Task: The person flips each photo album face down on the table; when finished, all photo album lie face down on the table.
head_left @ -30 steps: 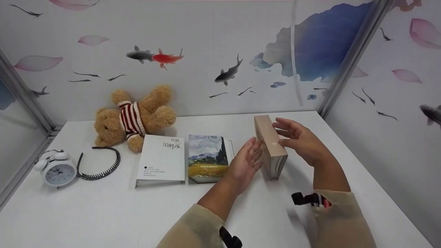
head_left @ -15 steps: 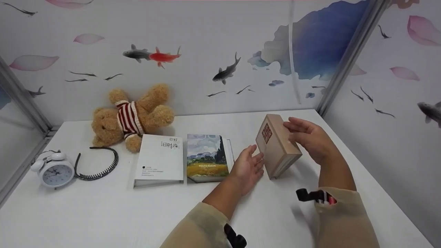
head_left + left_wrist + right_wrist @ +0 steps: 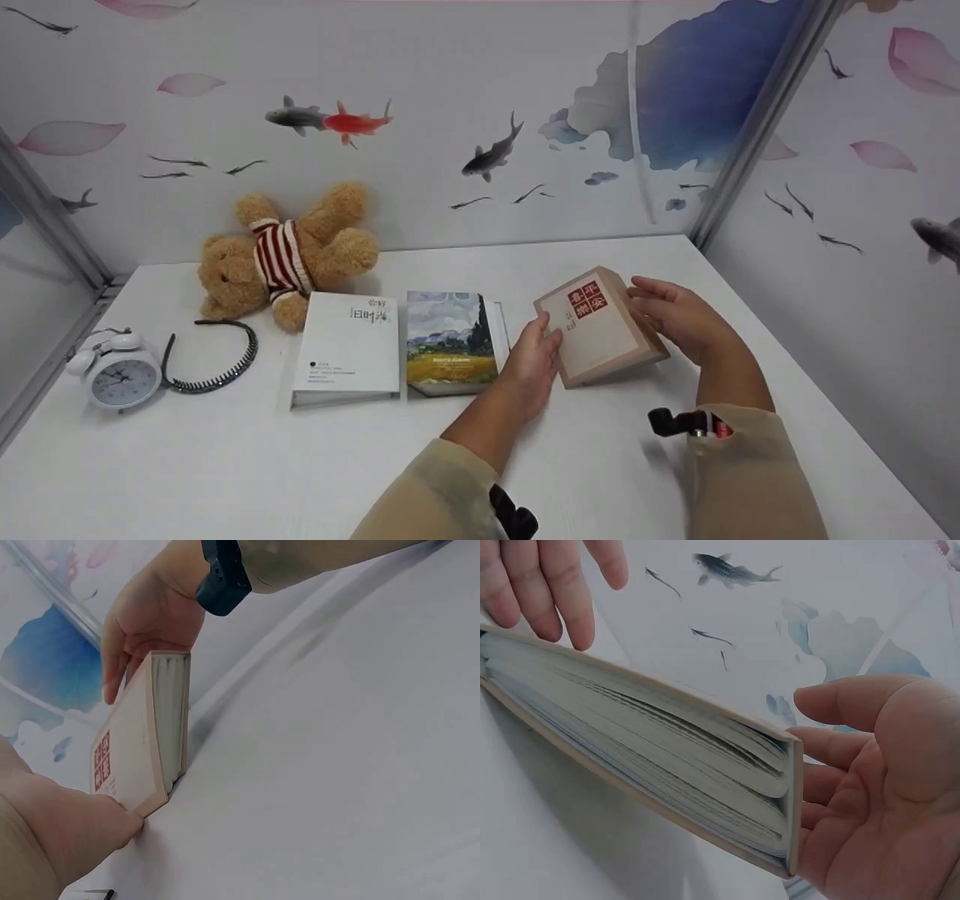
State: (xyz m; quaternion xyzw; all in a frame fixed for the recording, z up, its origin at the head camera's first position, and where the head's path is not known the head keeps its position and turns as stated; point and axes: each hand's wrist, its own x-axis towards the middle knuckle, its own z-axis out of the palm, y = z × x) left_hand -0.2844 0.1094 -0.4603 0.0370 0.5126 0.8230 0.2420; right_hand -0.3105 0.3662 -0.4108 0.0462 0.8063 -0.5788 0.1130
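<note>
Tipped the beige book (image 3: 600, 326) a good way over since a second ago: then stood it almost upright on its edge, now leans it back with the red-stamped cover facing up. Dropped both hands lower with it. Left the rest alone, namely white book (image 3: 351, 349), landscape-cover book (image 3: 452, 341), teddy bear (image 3: 289, 251), hairband (image 3: 217, 360) and alarm clock (image 3: 120, 367).

Rests the lower edge of the beige book on the counter (image 3: 225, 465), right of the landscape-cover book and apart from it. Touches its near left edge with the left hand (image 3: 534, 360), fingers straight and relaxed, gripping nothing. Props the raised far side with the right hand (image 3: 675, 315), fingers flat behind the back cover; hard to tell from the right wrist view whether the thumb actually presses the top, so probably supporting rather than clamping.

To lower it well: keep the bottom edge planted as a hinge, let the right hand give way slowly, and hold the left hand as a stop against sliding towards the landscape-cover book. Slip the right fingers out sideways before the cover meets the counter, to avoid trapping them or letting the loose page block sag open.
</note>
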